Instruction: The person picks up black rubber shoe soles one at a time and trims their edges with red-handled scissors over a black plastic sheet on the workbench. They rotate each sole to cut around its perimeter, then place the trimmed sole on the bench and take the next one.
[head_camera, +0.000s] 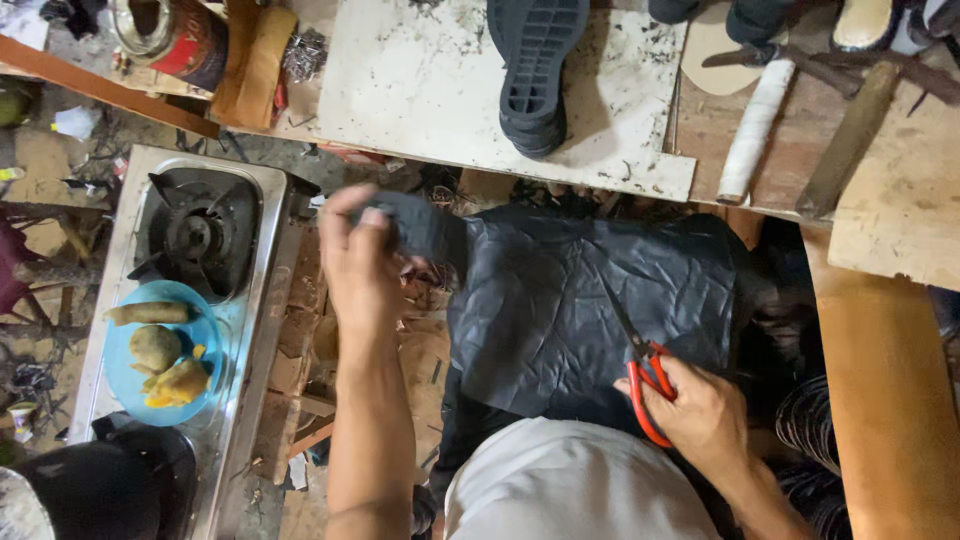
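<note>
Only pkg: round red-and-dark tin can (170, 38) w/ metal rim, top left by wood bench.

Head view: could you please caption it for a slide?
Right hand cuts black sheet with red scissors; left hand holds its corner.

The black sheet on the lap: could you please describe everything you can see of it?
The black sheet is thin, matt and heavily creased, like leather or synthetic leather. It lies spread over the person's lap, below the edge of the workbench. The left hand pinches its upper left corner and lifts it. The right hand holds red-handled scissors whose blades lie on the sheet, near its lower right part. Its edges look roughly straight; no cut can be made out.
</note>
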